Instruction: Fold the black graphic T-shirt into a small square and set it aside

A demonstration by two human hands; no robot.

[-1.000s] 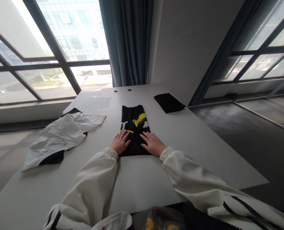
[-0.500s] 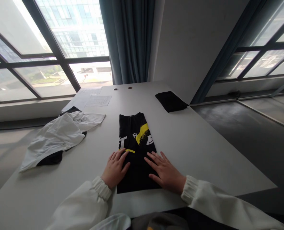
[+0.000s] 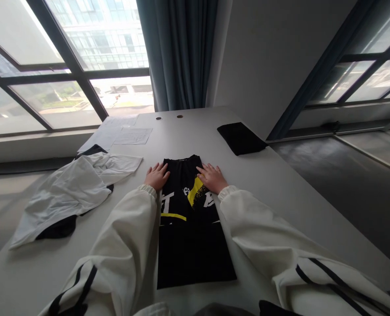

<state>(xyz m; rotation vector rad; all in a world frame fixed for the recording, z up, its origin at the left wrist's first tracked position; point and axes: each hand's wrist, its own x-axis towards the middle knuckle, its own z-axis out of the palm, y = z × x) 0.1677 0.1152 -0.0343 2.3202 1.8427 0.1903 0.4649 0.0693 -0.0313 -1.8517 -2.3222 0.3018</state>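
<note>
A pair of black shorts (image 3: 195, 254) with yellow and white print lies flat in front of me, its gathered waistband at the far end. My left hand (image 3: 157, 176) rests at the upper left edge of the shorts, fingertips near the waistband corner. On the opposite edge, my right hand (image 3: 212, 178) touches the fabric beside the yellow patch. Both hands have their fingers stretched out and hold nothing. The bottom hem lies straight, nearest to my body.
A crumpled white and black garment (image 3: 66, 188) lies on the left of the white table (image 3: 267, 219). A folded black cloth (image 3: 241, 138) is at the far right. Papers (image 3: 134, 135) lie at the back left, near two round table holes. Windows and a blue curtain (image 3: 182, 52) stand beyond.
Both hands have moved away from me, from the middle of the shorts up to the waistband end. The shorts now appear slightly nearer and lower in view.
</note>
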